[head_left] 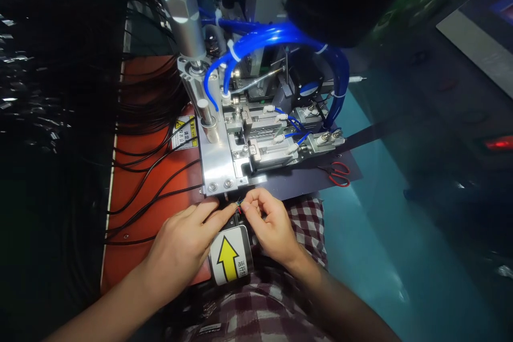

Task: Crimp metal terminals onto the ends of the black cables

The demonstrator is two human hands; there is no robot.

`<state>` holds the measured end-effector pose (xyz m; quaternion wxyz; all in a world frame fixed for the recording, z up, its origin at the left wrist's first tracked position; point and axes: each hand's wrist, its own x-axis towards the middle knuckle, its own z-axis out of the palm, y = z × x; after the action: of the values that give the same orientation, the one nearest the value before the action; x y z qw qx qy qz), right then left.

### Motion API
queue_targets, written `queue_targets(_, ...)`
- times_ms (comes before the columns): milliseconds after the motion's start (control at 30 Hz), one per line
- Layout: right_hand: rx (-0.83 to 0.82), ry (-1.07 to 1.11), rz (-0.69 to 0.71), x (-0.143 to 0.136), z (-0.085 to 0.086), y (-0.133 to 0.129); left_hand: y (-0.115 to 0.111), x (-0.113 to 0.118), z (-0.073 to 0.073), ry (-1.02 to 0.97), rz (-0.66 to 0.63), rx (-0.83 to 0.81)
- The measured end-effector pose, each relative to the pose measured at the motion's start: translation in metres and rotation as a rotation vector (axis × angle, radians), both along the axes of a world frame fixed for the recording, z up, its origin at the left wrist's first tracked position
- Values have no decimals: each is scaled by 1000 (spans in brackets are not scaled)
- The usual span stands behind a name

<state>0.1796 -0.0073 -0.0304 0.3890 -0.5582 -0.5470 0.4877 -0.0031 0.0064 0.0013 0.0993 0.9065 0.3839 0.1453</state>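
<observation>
Thin coloured wires [239, 206], with red and green among them, show between my fingertips at the machine's front edge. My left hand [186, 235] has its thumb and index finger closed in at the wires from the left. From the right, my right hand [270, 222] pinches them between thumb and index finger. Just beyond both hands is the silver metal plate [218, 168] of the machine. Below them a white label with a yellow arrow [228, 259] sits on a dark part. The wires are too small to tell where they end.
Black cables [152, 171] run across the orange-red board [160, 149] on the left. Blue air tubes [276, 35] arch over pneumatic cylinders [266, 144]. Red-handled scissors [340, 173] lie on the dark base plate [296, 184] at the right. A metal post [182, 16] rises at the back.
</observation>
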Motion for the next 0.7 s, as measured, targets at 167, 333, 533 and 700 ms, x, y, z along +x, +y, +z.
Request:
queue_targets(167,-10,6,-19,0,-2,0,0,0,0,-2,4,-4)
queue_targets(333,-17,-5,-32,-1,-1,1,1,1,0,9,6,-4)
queue_targets(533,-60,-1,-39,-2,-2,1,1,1,1,10,4,4)
queue_targets(700,-136,118,-72,-1,-7,1,1,1,1,12,13,3)
